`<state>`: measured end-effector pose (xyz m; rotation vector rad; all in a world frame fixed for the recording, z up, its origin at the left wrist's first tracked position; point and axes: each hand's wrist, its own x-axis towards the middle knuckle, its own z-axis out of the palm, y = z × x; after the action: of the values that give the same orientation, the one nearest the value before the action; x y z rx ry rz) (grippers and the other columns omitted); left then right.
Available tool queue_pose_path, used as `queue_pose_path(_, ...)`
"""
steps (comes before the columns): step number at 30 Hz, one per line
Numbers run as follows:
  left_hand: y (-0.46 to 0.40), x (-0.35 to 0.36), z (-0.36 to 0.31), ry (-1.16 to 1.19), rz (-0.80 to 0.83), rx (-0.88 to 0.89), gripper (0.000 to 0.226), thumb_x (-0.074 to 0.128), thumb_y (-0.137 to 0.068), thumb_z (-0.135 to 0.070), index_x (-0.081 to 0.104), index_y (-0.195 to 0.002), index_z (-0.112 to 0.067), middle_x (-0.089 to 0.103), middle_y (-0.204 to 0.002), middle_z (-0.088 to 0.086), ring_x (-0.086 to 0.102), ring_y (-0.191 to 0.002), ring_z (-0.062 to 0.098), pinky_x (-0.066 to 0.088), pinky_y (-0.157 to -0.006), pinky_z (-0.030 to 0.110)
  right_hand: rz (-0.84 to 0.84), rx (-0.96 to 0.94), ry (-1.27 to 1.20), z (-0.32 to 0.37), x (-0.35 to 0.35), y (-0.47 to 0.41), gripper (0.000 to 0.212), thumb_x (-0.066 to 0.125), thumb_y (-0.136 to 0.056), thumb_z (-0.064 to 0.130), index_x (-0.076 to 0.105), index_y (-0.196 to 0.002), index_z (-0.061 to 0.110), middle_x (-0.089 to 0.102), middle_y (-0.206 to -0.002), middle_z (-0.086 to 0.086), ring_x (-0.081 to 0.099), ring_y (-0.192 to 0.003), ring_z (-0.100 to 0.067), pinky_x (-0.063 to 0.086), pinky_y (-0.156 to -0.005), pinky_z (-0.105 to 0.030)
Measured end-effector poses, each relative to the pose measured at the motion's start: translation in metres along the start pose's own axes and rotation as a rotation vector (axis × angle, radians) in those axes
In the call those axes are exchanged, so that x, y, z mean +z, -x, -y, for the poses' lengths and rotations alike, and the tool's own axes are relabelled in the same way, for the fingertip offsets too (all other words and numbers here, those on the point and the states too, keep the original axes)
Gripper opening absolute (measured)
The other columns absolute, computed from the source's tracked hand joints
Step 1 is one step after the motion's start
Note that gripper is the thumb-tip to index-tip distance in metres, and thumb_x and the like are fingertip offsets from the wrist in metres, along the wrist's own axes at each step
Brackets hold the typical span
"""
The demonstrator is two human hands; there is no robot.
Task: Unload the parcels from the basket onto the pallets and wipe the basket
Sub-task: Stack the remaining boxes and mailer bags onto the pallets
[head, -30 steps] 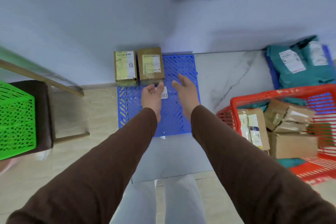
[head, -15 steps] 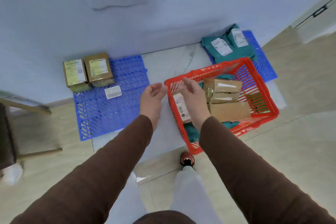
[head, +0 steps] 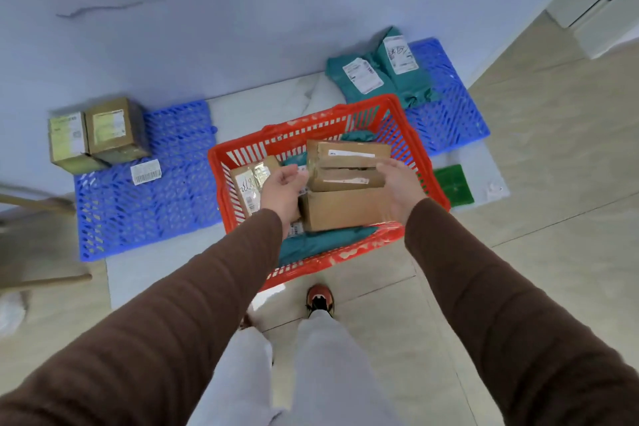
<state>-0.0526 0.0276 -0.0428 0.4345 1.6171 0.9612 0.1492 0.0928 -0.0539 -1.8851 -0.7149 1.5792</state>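
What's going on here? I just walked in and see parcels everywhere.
A person is unloading a red basket. Both hands, left hand and right hand, reach at either side of the top cardboard box. Two boxes sit on the left blue pallet, teal bags on the right one.

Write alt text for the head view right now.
Both hands, left hand and right hand, flank a stack of brown cardboard parcels in a red plastic basket. Blue slatted plastic pallets sit either side: the left pallet has two cardboard boxes, the right pallet teal mailer bags.
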Motion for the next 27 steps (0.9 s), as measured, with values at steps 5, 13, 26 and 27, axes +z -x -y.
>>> queue_pose_path(5, -0.032, 0.029, -0.004, -0.093, -0.005, 0.008, 0.046, 0.064, -0.098, -0.025, 0.052, -0.141, -0.016, 0.057, -0.136, 0.002, 0.057, -0.102, 0.008, 0.043, -0.072, 0.016, -0.017, 0.035, 0.155, -0.034, -0.019, -0.113, 0.014, 0.068, -0.073, 0.026, 0.061, -0.074, 0.014, 0.062, -0.075, -0.006, 0.064, -0.074, -0.031, 0.051, -0.07, -0.041)
queue_pose_path(13, -0.089, 0.058, 0.014, -0.25, -0.008, -0.042, 0.063, 0.066, -0.096, -0.027, 0.037, -0.151, -0.024, 0.05, -0.148, 0.002, 0.052, -0.12, 0.019, 0.046, -0.105, 0.035, -0.106, 0.125, 0.284, -0.032, -0.004, -0.144, 0.021, 0.057, -0.081, 0.025, 0.062, -0.09, 0.008, 0.065, -0.09, -0.013, 0.065, -0.089, -0.033, 0.051, -0.086, -0.044)
queue_pose_path(26, -0.132, 0.06, 0.039, -0.484, -0.038, -0.026, 0.058, 0.054, -0.101, -0.039, 0.033, -0.153, -0.024, 0.054, -0.147, 0.004, 0.056, -0.129, 0.027, 0.047, -0.11, 0.044, -0.138, 0.172, 0.214, -0.055, 0.007, -0.178, 0.06, 0.052, -0.078, 0.041, 0.052, -0.132, 0.015, 0.065, -0.118, -0.012, 0.066, -0.102, -0.033, 0.055, -0.093, -0.049)
queue_pose_path(27, -0.131, 0.06, 0.041, -0.494, -0.039, -0.021, 0.058, 0.051, -0.102, -0.04, 0.032, -0.155, -0.024, 0.054, -0.148, 0.004, 0.055, -0.13, 0.027, 0.046, -0.11, 0.043, -0.145, 0.153, 0.252, -0.061, 0.007, -0.184, 0.063, 0.05, -0.074, 0.047, 0.054, -0.129, 0.019, 0.064, -0.121, -0.011, 0.065, -0.104, -0.033, 0.054, -0.094, -0.05)
